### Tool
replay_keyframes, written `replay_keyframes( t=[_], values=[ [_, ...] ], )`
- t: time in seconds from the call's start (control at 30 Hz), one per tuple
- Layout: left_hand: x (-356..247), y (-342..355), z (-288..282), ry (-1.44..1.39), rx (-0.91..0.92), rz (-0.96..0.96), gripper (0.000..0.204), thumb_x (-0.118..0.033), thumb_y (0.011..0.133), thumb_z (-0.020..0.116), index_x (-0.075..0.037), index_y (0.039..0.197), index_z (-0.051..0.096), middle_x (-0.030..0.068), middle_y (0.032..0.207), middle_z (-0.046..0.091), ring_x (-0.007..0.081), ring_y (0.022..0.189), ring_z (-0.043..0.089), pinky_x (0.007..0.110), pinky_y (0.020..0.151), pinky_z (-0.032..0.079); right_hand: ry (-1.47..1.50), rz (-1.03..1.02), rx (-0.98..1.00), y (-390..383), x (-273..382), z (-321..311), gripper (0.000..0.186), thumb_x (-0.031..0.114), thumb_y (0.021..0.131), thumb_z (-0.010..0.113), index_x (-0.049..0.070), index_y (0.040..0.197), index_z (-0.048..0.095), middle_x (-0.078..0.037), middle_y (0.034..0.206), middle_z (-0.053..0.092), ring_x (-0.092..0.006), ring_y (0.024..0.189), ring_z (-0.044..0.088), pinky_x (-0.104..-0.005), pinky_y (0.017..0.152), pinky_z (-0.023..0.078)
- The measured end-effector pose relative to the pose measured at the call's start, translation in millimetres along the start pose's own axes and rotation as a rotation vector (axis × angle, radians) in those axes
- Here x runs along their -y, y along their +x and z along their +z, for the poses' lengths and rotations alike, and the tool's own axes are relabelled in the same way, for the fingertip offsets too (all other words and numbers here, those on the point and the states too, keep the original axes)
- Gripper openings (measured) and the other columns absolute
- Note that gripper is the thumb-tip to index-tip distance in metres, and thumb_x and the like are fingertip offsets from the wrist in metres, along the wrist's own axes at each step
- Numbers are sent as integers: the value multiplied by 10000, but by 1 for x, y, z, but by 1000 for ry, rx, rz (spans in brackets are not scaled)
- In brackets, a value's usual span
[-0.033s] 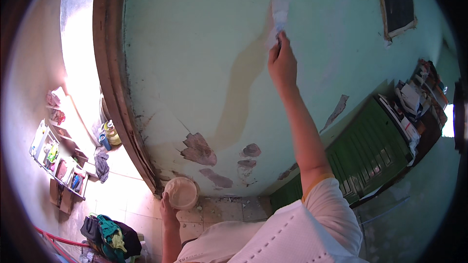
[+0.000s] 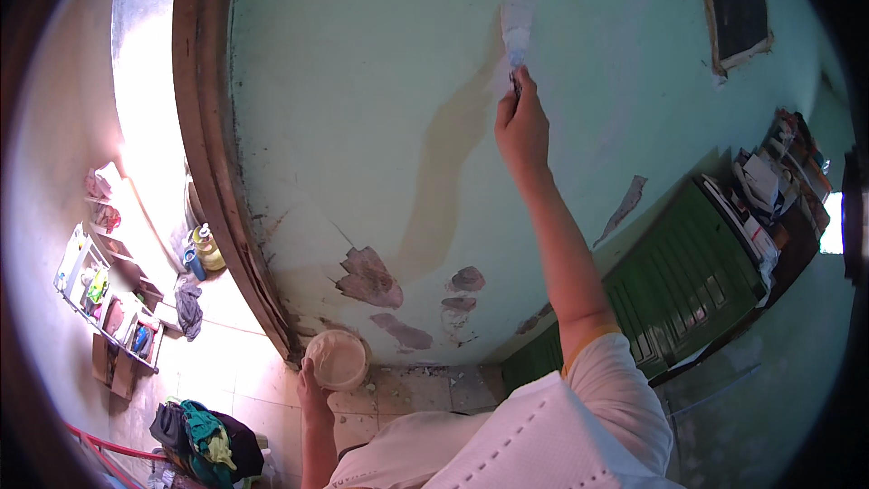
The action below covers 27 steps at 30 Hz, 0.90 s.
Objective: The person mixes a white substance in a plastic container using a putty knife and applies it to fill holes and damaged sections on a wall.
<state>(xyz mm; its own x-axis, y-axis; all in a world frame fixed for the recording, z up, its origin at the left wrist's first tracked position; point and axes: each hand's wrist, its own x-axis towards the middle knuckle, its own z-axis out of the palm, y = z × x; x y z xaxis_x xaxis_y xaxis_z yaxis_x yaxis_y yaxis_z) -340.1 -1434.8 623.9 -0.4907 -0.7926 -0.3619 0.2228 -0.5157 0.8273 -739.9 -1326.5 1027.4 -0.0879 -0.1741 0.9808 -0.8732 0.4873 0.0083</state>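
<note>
My right hand (image 2: pixel 523 131) is raised to the pale green wall (image 2: pixel 362 109), closed round the handle of a putty knife (image 2: pixel 516 29). Its blade lies against the wall and looks coated with whitish paste. Around and above the blade runs a pale smeared streak. Low on the left, my left hand (image 2: pixel 313 388) grips the side of a round tub (image 2: pixel 338 359); pale paste shows inside it. Bare, flaked patches (image 2: pixel 369 277) mark the lower wall between my arms. My arm throws a long shadow on the wall.
A brown wooden door frame (image 2: pixel 204 127) borders the wall on the left. At the right stands a green cabinet (image 2: pixel 679 281) with papers piled on it. Crumbs of debris lie on the tiled floor (image 2: pixel 412 389). Clothes (image 2: pixel 208 439) are heaped at lower left, below a small shelf rack (image 2: pixel 109 294).
My right hand and the putty knife have slid slightly down and left along the wall. The left hand and tub have stayed put.
</note>
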Motion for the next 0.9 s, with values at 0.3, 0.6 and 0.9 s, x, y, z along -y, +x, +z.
replay_keyframes(
  t=[0.3,0.6,0.9],
  values=[
    [-18,-4,4,61,33,-9,694,-580,936,613,-60,1389,534,117,1340,575,242,1130,620,366,764,552,-79,-21,-86,79,-6,-13,368,94,997,522,-8,1350,491,-237,1212,660,-381,1095,663,-434,893,563],
    [-12,-5,32,-30,76,29,710,-597,934,604,-46,1377,537,122,1289,605,242,1099,639,356,738,569,155,17,63,-26,-7,-27,442,103,971,545,-4,1391,461,-230,1203,658,-380,1007,694,-442,792,598],
    [-26,-12,56,-52,-1,157,688,-573,940,607,-33,1360,542,124,1246,624,238,1025,666,346,724,572,839,347,241,-31,9,-70,399,148,999,603,32,1356,471,-1,874,533,-64,723,468,-227,639,402]
  ],
)
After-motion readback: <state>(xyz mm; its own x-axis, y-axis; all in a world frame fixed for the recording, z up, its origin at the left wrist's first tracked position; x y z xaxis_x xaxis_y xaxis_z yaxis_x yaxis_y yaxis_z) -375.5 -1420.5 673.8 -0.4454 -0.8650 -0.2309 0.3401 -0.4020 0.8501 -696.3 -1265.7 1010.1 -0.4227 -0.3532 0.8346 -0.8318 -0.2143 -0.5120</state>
